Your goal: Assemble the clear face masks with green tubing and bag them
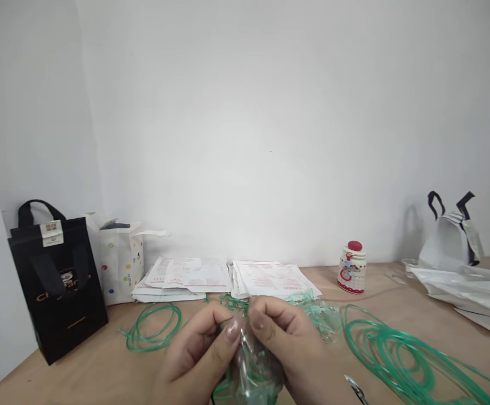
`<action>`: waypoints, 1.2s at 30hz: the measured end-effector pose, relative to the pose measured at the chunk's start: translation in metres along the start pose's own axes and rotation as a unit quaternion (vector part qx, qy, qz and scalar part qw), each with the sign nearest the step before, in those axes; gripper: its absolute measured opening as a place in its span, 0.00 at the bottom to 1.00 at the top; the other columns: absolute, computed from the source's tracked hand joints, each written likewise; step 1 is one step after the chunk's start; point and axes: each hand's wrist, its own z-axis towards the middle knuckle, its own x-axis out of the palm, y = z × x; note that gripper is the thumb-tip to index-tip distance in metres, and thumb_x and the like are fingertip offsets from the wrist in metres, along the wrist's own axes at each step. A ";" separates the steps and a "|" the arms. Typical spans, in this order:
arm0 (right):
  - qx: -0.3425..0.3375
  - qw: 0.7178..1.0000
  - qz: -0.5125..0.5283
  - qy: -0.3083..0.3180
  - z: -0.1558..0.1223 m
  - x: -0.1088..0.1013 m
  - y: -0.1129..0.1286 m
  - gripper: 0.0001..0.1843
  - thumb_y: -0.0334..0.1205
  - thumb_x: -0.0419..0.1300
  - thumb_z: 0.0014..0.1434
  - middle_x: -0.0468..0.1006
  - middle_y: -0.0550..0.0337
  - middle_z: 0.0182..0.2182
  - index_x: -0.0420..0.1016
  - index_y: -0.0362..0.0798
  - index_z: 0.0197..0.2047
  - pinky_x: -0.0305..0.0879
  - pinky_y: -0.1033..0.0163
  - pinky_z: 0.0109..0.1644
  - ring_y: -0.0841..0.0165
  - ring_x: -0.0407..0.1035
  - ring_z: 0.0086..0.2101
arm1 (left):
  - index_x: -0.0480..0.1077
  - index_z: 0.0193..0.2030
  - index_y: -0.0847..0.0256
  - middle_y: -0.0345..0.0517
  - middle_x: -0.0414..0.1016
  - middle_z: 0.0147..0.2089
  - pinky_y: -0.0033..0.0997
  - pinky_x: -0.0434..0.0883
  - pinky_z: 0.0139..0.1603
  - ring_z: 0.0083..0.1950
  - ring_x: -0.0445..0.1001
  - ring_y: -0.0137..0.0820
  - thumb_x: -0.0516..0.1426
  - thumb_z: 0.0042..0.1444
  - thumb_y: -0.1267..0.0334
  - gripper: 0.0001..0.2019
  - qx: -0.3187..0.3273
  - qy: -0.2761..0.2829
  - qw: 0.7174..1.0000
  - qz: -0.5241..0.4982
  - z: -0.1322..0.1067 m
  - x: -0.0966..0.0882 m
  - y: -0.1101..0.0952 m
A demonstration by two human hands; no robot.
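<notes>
My left hand [208,354] and my right hand [281,337] meet at the front middle of the table. Thumbs and fingertips of both are pinched on a clear, green-tinted plastic mask [253,371]. Its lower end runs out of the frame, and my fingers cover its upper edge. Green tubing [223,389] shows beneath it, and thin green strands [234,302] lie just behind my fingertips. Beyond my right hand rests a heap of clear greenish plastic pieces [323,316]. A shiny metal tool [355,389], only partly visible, lies right of my right wrist.
Coiled green tubes lie at left [154,329] and right [400,360]. Two stacks of white printed packets [194,274] line the wall. A black bag [61,292] and dotted white bag [120,264] stand left; a red-topped jar [352,269] and white bags [449,242] stand right.
</notes>
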 end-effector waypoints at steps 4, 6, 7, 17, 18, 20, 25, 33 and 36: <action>0.024 0.995 0.066 -0.066 0.011 -0.005 -0.003 0.22 0.54 0.64 0.46 0.53 0.72 0.12 0.61 0.46 0.19 0.41 0.70 0.18 0.80 0.45 0.15 | 0.70 0.22 0.63 0.38 0.66 0.20 0.23 0.61 0.27 0.24 0.62 0.25 0.64 0.43 0.59 0.10 -0.007 -0.010 0.999 -0.038 0.010 0.003 0.001; 0.041 0.991 0.113 -0.060 0.016 -0.004 -0.004 0.22 0.53 0.64 0.46 0.52 0.73 0.11 0.61 0.45 0.19 0.41 0.71 0.18 0.80 0.44 0.14 | 0.71 0.22 0.63 0.39 0.67 0.21 0.23 0.61 0.27 0.24 0.62 0.25 0.63 0.43 0.61 0.09 -0.007 -0.009 0.999 -0.053 0.013 0.002 0.001; 0.049 0.988 0.135 -0.049 0.017 -0.004 -0.004 0.21 0.52 0.64 0.46 0.53 0.73 0.11 0.62 0.45 0.19 0.42 0.71 0.18 0.80 0.44 0.14 | 0.71 0.22 0.63 0.39 0.67 0.21 0.23 0.61 0.28 0.25 0.63 0.25 0.63 0.44 0.61 0.09 -0.006 -0.008 0.998 -0.059 0.014 0.002 0.001; 0.025 0.979 0.200 0.018 0.016 -0.027 0.013 0.06 0.32 0.65 0.49 0.60 0.70 0.17 0.75 0.39 0.31 0.43 0.77 0.17 0.83 0.39 0.17 | 0.75 0.25 0.63 0.40 0.70 0.24 0.23 0.66 0.31 0.28 0.66 0.26 0.62 0.46 0.65 0.04 0.028 -0.056 0.997 -0.052 0.008 -0.003 -0.013; 0.015 0.981 0.195 0.009 0.016 -0.029 0.015 0.06 0.32 0.64 0.49 0.60 0.70 0.18 0.75 0.41 0.34 0.41 0.77 0.17 0.83 0.39 0.17 | 0.75 0.26 0.62 0.40 0.70 0.25 0.22 0.66 0.31 0.29 0.66 0.26 0.62 0.46 0.65 0.03 0.028 -0.058 0.997 -0.053 0.008 -0.004 -0.014; 0.007 0.984 0.180 0.002 0.014 -0.032 0.017 0.07 0.33 0.62 0.52 0.56 0.72 0.17 0.74 0.45 0.38 0.38 0.77 0.16 0.82 0.37 0.16 | 0.74 0.26 0.62 0.39 0.70 0.25 0.21 0.66 0.31 0.28 0.66 0.25 0.62 0.47 0.66 0.03 0.027 -0.052 0.997 -0.056 0.007 -0.006 -0.014; 0.050 0.990 0.129 0.033 0.008 -0.031 0.022 0.06 0.37 0.58 0.56 0.50 0.72 0.17 0.73 0.45 0.36 0.35 0.76 0.15 0.80 0.36 0.18 | 0.71 0.25 0.62 0.39 0.69 0.25 0.20 0.64 0.29 0.27 0.64 0.24 0.61 0.48 0.65 0.05 0.002 -0.031 0.997 -0.072 0.007 -0.006 -0.011; -0.027 0.995 0.085 0.036 -0.004 -0.020 0.025 0.07 0.40 0.60 0.55 0.55 0.72 0.18 0.68 0.49 0.37 0.38 0.73 0.16 0.81 0.38 0.16 | 0.71 0.22 0.63 0.37 0.67 0.20 0.21 0.62 0.24 0.22 0.62 0.24 0.64 0.43 0.63 0.08 0.023 -0.070 0.996 -0.050 0.008 -0.003 -0.011; -0.093 0.995 0.037 0.004 -0.006 -0.015 0.022 0.08 0.41 0.60 0.55 0.60 0.72 0.20 0.63 0.53 0.37 0.40 0.73 0.17 0.81 0.44 0.15 | 0.71 0.23 0.62 0.38 0.68 0.21 0.21 0.61 0.25 0.24 0.62 0.24 0.64 0.43 0.62 0.08 0.048 -0.075 0.996 -0.031 0.006 -0.002 -0.011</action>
